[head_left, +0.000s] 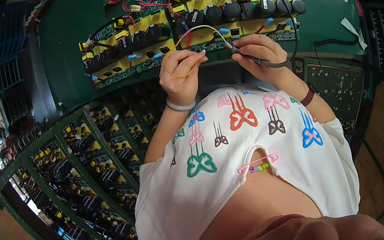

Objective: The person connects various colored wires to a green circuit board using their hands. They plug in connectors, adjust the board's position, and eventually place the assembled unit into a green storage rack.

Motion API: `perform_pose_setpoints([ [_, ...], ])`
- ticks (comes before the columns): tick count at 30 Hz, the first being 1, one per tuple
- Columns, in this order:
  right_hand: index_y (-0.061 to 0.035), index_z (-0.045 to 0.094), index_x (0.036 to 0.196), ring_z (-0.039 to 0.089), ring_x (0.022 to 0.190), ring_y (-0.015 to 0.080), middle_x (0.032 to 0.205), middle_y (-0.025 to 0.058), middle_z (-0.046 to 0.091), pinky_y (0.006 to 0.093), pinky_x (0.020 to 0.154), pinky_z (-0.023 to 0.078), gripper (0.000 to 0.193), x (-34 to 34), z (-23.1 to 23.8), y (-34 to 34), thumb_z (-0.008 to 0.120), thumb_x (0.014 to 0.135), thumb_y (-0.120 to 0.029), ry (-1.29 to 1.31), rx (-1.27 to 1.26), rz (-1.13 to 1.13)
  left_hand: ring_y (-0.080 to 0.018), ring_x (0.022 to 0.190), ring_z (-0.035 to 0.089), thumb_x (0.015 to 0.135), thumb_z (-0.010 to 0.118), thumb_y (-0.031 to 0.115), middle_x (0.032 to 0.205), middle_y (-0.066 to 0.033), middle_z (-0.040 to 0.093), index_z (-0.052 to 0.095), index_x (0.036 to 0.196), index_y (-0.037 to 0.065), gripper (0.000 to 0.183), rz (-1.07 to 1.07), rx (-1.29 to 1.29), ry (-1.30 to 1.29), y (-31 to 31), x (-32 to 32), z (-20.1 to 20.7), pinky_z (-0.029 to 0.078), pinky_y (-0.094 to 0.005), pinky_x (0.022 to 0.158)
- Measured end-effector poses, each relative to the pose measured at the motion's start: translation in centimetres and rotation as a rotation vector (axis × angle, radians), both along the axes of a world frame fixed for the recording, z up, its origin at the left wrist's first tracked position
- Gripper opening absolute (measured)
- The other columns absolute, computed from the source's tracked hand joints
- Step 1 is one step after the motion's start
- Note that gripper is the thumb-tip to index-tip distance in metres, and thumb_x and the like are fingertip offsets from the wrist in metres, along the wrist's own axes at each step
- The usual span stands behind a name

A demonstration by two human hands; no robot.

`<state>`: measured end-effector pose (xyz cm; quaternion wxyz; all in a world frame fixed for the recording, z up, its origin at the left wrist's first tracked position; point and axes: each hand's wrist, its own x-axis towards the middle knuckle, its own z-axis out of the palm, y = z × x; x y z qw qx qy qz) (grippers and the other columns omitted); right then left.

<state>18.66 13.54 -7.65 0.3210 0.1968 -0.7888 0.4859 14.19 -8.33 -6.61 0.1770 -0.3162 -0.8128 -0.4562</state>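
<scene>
Left hand (179,71) pinches a thin yellow wire (184,74) looped beneath its closed fingers, while right hand (257,52) grips a slim dark probe (242,53) with coiled cord, long axis roughly horizontal, tip pointing left toward the yellow-and-green circuit board (235,12) on the green bench (72,63).

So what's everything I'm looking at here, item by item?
Circuit boards: two, green with yellow strips and black capacitors, on the bench.
Bench: one, green, at top.
Wire: one, yellow, looped in the left hand.
Soldering tool: one, dark with coiled cord, in the right hand.
Rack of boards: one, green, lower left.
Shirt: one, white, butterfly prints.
Left hand: grey bangle.
Right hand: dark wristband.
</scene>
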Motion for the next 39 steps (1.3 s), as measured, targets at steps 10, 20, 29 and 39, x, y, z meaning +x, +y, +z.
perform_pose_setpoints([
  [10,-0.0049,0.066,0.090,0.070,0.073,0.0257,0.096,0.0108,0.070,0.0316,0.060,0.056,0.028,-0.2,0.1,-0.2,0.086,0.070,-0.005,0.019,0.075,-0.003,-0.0233,0.074,0.063,0.066,0.080,-0.009,0.083,-0.0083,0.065,0.074,0.089,0.002,0.027,-0.018,-0.068,0.093,0.4,-0.3,0.5,0.048,-0.0315,0.062],
  [20,-0.0054,0.067,0.090,0.069,0.075,0.0264,0.097,0.0108,0.070,0.0327,0.061,0.055,0.028,-0.2,-0.3,-0.2,0.086,0.070,-0.006,0.015,0.126,-0.015,-0.0232,0.074,0.062,0.066,0.077,-0.013,0.085,-0.0093,0.063,0.073,0.089,0.001,0.027,-0.014,-0.042,-0.014,0.6,-0.3,0.3,0.050,-0.0327,0.061],
  [29,-0.0045,0.067,0.090,0.068,0.076,0.0272,0.097,0.0113,0.069,0.0342,0.062,0.055,0.028,-0.2,-0.2,-0.3,0.086,0.069,-0.003,0.048,0.138,-0.031,-0.0263,0.075,0.063,0.068,0.075,-0.006,0.083,-0.0076,0.063,0.071,0.086,0.007,0.023,-0.025,-0.091,0.022,0.2,-0.5,1.2,0.049,-0.0363,0.066],
  [39,-0.0036,0.066,0.090,0.069,0.076,0.0280,0.095,0.0115,0.068,0.0345,0.063,0.056,0.028,0.0,0.0,-0.7,0.085,0.070,-0.001,0.010,0.133,-0.035,-0.0272,0.074,0.064,0.069,0.077,-0.003,0.083,-0.0076,0.063,0.069,0.084,0.005,0.019,-0.014,-0.039,0.012,0.2,-0.5,1.1,0.051,-0.0364,0.064],
])
